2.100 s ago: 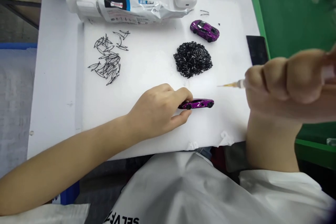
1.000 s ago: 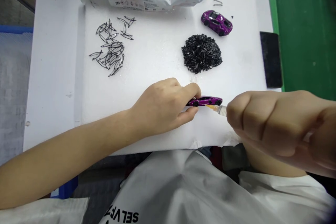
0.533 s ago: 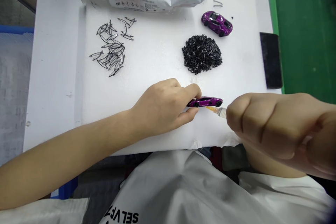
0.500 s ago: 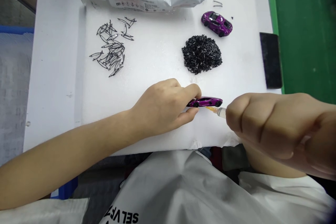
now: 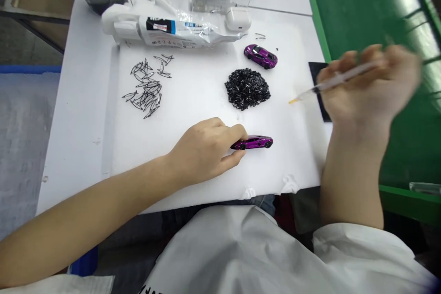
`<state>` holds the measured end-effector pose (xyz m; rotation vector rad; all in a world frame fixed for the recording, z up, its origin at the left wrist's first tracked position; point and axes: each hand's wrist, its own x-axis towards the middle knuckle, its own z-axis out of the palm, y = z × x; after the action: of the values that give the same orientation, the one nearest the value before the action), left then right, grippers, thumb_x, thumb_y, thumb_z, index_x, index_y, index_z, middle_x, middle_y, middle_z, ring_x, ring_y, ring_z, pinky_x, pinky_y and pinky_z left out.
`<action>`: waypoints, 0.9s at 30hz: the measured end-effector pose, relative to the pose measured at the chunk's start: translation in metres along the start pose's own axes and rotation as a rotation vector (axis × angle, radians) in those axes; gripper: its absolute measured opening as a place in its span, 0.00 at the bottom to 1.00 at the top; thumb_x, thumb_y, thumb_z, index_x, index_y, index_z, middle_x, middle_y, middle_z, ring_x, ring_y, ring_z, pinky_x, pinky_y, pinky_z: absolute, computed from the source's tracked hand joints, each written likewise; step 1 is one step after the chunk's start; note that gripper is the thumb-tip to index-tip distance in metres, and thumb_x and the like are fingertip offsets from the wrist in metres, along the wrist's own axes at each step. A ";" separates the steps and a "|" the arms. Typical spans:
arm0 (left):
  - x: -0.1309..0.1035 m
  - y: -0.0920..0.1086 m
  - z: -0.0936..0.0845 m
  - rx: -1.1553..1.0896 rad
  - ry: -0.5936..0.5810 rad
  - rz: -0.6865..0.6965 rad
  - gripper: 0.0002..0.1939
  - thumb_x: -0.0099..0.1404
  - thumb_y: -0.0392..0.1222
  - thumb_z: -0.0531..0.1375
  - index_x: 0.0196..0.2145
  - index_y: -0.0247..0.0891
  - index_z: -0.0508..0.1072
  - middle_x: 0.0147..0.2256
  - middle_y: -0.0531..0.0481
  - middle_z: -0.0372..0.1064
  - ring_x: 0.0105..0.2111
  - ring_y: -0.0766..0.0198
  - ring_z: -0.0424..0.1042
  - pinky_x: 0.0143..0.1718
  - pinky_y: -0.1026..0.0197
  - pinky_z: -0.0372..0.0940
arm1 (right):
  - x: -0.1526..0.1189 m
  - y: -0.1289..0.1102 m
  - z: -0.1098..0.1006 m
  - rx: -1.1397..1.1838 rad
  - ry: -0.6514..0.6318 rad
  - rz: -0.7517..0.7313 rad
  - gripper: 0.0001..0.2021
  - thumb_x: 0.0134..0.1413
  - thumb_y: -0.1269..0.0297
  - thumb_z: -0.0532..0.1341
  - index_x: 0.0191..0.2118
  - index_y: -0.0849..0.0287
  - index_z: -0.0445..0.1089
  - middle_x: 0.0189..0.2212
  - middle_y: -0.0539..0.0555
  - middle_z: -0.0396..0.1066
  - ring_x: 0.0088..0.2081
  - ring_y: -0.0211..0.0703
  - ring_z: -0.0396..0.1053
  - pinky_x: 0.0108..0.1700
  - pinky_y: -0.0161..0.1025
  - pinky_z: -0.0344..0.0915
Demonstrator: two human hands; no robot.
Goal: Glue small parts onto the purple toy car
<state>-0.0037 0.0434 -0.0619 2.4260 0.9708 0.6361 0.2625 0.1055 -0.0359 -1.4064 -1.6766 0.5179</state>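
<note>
Purple toy car (image 5: 254, 142) sits on the white foam sheet (image 5: 193, 101) near the front edge of the desk (image 5: 79, 110), and the person's left hand (image 5: 203, 151) has its fingers closed on the car's rear end, pinning it down. Right hand (image 5: 365, 87) is up off the sheet over by the green surface (image 5: 361, 4), kinda blurry, fingers wrapped around a thin applicator (image 5: 330, 83) with a yellowish tip pointing left, well apart from the car. Just beyond the car is a pile of small black parts (image 5: 247, 88), then a second purple car (image 5: 261, 56), and off to the left a scatter of thin black pieces (image 5: 146, 87)
</note>
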 end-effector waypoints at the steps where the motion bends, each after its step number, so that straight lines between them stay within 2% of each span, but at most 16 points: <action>1: 0.000 0.000 0.000 0.001 0.000 -0.001 0.10 0.61 0.40 0.54 0.38 0.35 0.70 0.26 0.50 0.69 0.30 0.63 0.67 0.31 0.62 0.64 | 0.004 -0.001 0.002 0.087 0.211 -0.031 0.07 0.46 0.58 0.45 0.27 0.55 0.54 0.23 0.55 0.59 0.29 0.43 0.64 0.31 0.42 0.62; 2: 0.000 0.000 -0.001 0.003 -0.003 -0.003 0.10 0.61 0.40 0.54 0.38 0.35 0.70 0.26 0.50 0.69 0.30 0.63 0.67 0.31 0.62 0.63 | 0.006 -0.004 0.004 0.146 0.422 -0.107 0.04 0.43 0.64 0.50 0.29 0.56 0.56 0.26 0.56 0.61 0.30 0.42 0.64 0.34 0.41 0.63; 3: 0.000 0.001 -0.001 0.005 -0.006 -0.005 0.10 0.60 0.40 0.55 0.39 0.35 0.70 0.26 0.50 0.69 0.29 0.63 0.67 0.31 0.62 0.63 | 0.005 -0.007 0.006 0.174 0.614 -0.200 0.05 0.41 0.70 0.53 0.30 0.57 0.59 0.28 0.56 0.62 0.32 0.41 0.65 0.36 0.40 0.63; 4: 0.000 0.001 -0.002 0.005 -0.011 -0.007 0.10 0.60 0.40 0.55 0.39 0.35 0.70 0.25 0.51 0.68 0.29 0.63 0.67 0.31 0.62 0.63 | 0.002 -0.012 0.008 0.155 0.734 -0.298 0.07 0.42 0.74 0.55 0.30 0.57 0.62 0.30 0.55 0.63 0.33 0.40 0.65 0.38 0.40 0.63; 5: 0.000 0.001 -0.002 0.001 -0.018 -0.010 0.10 0.60 0.40 0.55 0.39 0.35 0.70 0.25 0.51 0.68 0.29 0.63 0.67 0.31 0.62 0.63 | -0.003 -0.017 0.010 0.090 0.747 -0.377 0.06 0.44 0.75 0.56 0.29 0.56 0.63 0.30 0.53 0.64 0.34 0.40 0.65 0.39 0.39 0.62; 6: 0.000 0.001 -0.003 -0.003 -0.026 -0.014 0.10 0.60 0.40 0.55 0.39 0.35 0.70 0.25 0.51 0.68 0.29 0.63 0.67 0.31 0.62 0.63 | -0.009 -0.022 0.011 0.014 0.678 -0.411 0.05 0.47 0.73 0.57 0.28 0.55 0.65 0.30 0.52 0.65 0.33 0.40 0.65 0.37 0.39 0.63; 7: 0.000 0.001 -0.003 -0.008 -0.032 -0.019 0.10 0.60 0.40 0.55 0.39 0.35 0.70 0.25 0.51 0.68 0.29 0.63 0.67 0.31 0.62 0.63 | -0.016 -0.026 0.013 -0.063 0.530 -0.388 0.05 0.50 0.71 0.56 0.29 0.54 0.66 0.29 0.51 0.66 0.32 0.41 0.66 0.35 0.39 0.63; 10: 0.000 0.000 -0.003 -0.019 -0.041 -0.036 0.10 0.60 0.40 0.55 0.39 0.36 0.70 0.26 0.50 0.68 0.30 0.63 0.67 0.32 0.61 0.63 | -0.030 -0.031 0.023 -0.285 -0.066 -0.170 0.04 0.50 0.69 0.57 0.33 0.55 0.69 0.28 0.49 0.69 0.28 0.39 0.67 0.29 0.37 0.64; 11: 0.000 0.000 -0.003 -0.021 -0.038 -0.037 0.10 0.60 0.40 0.55 0.39 0.36 0.70 0.26 0.50 0.68 0.30 0.63 0.67 0.32 0.61 0.63 | -0.031 -0.030 0.027 -0.347 -0.213 -0.108 0.04 0.50 0.69 0.58 0.33 0.57 0.69 0.27 0.49 0.70 0.26 0.38 0.67 0.29 0.37 0.63; 13: 0.000 0.000 -0.002 -0.023 -0.033 -0.033 0.10 0.60 0.40 0.55 0.38 0.36 0.70 0.27 0.50 0.69 0.30 0.63 0.67 0.32 0.61 0.63 | -0.031 -0.028 0.035 -0.445 -0.378 -0.060 0.03 0.49 0.68 0.59 0.32 0.58 0.69 0.26 0.49 0.70 0.25 0.37 0.67 0.28 0.36 0.62; 15: 0.001 -0.001 -0.001 -0.026 -0.032 -0.028 0.10 0.60 0.40 0.55 0.38 0.36 0.70 0.27 0.50 0.69 0.30 0.63 0.68 0.32 0.61 0.63 | -0.028 -0.026 0.042 -0.502 -0.389 -0.066 0.03 0.49 0.68 0.58 0.30 0.58 0.69 0.25 0.49 0.70 0.24 0.37 0.66 0.28 0.35 0.61; 20: 0.001 -0.002 -0.001 -0.039 -0.042 -0.031 0.10 0.60 0.40 0.55 0.38 0.36 0.70 0.27 0.50 0.68 0.30 0.63 0.68 0.32 0.62 0.63 | -0.024 -0.023 0.050 -0.532 -0.279 -0.002 0.03 0.48 0.68 0.59 0.29 0.58 0.70 0.22 0.49 0.69 0.23 0.37 0.66 0.27 0.35 0.60; 27: 0.001 -0.002 -0.001 -0.039 -0.038 -0.041 0.10 0.60 0.41 0.55 0.39 0.36 0.70 0.26 0.51 0.67 0.30 0.63 0.67 0.31 0.62 0.62 | -0.028 -0.020 0.052 -0.619 -0.267 -0.105 0.04 0.47 0.68 0.59 0.29 0.58 0.71 0.23 0.51 0.69 0.24 0.38 0.65 0.27 0.36 0.59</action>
<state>-0.0043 0.0458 -0.0619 2.3696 0.9817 0.5875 0.2085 0.0845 -0.0586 -1.7182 -2.2374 0.1245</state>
